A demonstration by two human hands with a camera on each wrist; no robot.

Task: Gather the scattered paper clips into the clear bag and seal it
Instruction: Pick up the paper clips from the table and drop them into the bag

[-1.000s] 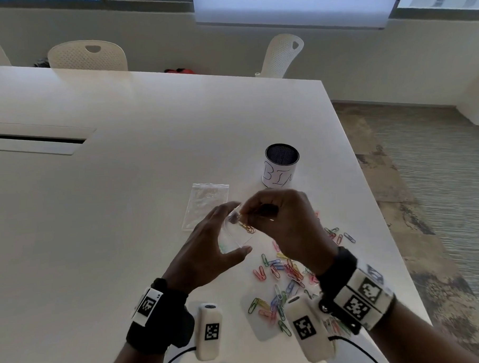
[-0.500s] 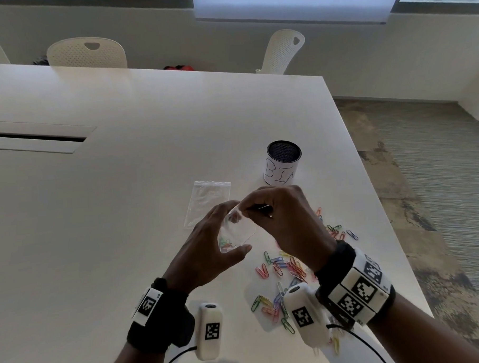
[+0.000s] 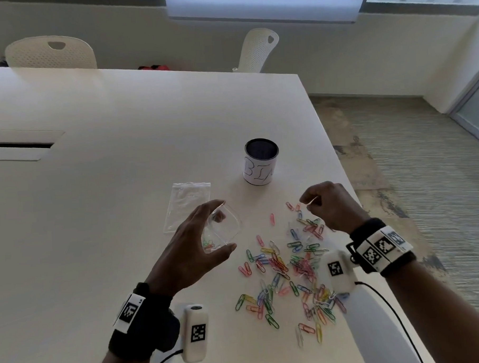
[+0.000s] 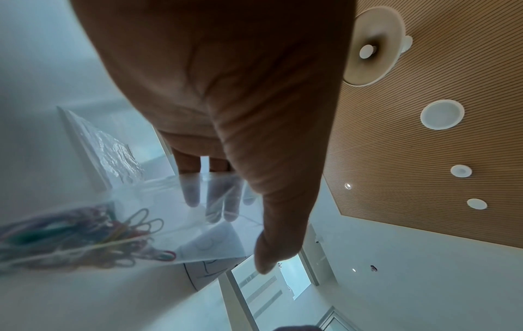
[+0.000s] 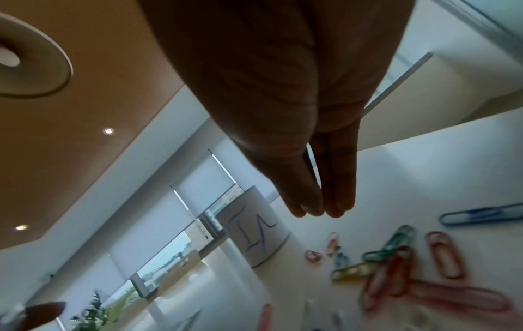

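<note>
On the white table (image 3: 123,186), seen from the head camera, the left hand (image 3: 192,252) holds the clear bag (image 3: 221,228) up between thumb and fingers, its mouth tipped toward the scattered paper clips (image 3: 289,272), a few clips already inside. The right hand (image 3: 327,205) hovers over the far side of the pile, fingertips drawn together on something thin and pale, possibly a clip, though I cannot tell for certain. A second bag (image 3: 187,208) and a labelled can (image 3: 261,162) lie beyond.

From the left wrist, fingers (image 4: 192,197) show through the bag, coloured clips bunched low.

From the right wrist, thumb and fingertips (image 5: 317,203) meet above loose clips.

Gathering is barely begun; the next move calls for carrying a pinched clip to the bag's mouth.
</note>
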